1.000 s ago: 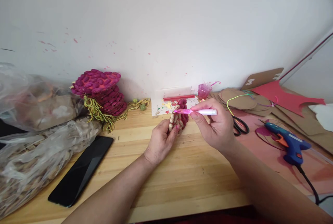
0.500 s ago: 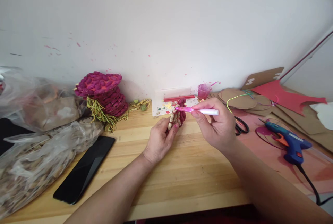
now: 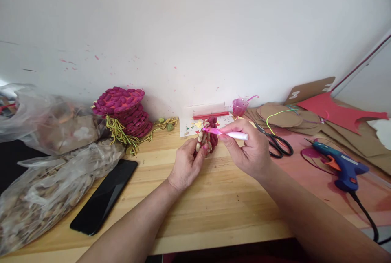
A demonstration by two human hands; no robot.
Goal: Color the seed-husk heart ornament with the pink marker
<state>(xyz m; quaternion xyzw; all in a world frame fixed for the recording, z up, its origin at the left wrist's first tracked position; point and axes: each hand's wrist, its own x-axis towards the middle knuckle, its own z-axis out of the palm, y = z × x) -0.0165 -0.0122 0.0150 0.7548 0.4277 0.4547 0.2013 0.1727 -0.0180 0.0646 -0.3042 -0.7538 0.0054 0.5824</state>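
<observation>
My left hand is closed around a small piece covered in rows of peanuts. The peanuts nearer that hand are bare tan, while those on the far right side are dark magenta. In my right hand I pinch a paintbrush with a white handle and a pink-coated front end. Its tip touches, or nearly touches, the upper peanuts on the piece. Behind the hands lies a white sheet with star-shaped confetti and a red strip. A pink-stained cup stands against the wall.
At left are a magenta peanut-covered stack with yellow-green yarn, a plastic bag of peanuts and a black phone. Scissors, cardboard discs, red paper and a blue glue gun lie at right.
My right hand and the paintbrush have shifted slightly left, the tip moving along the peanuts. More of the scissors shows now. My left hand keeps its hold.
</observation>
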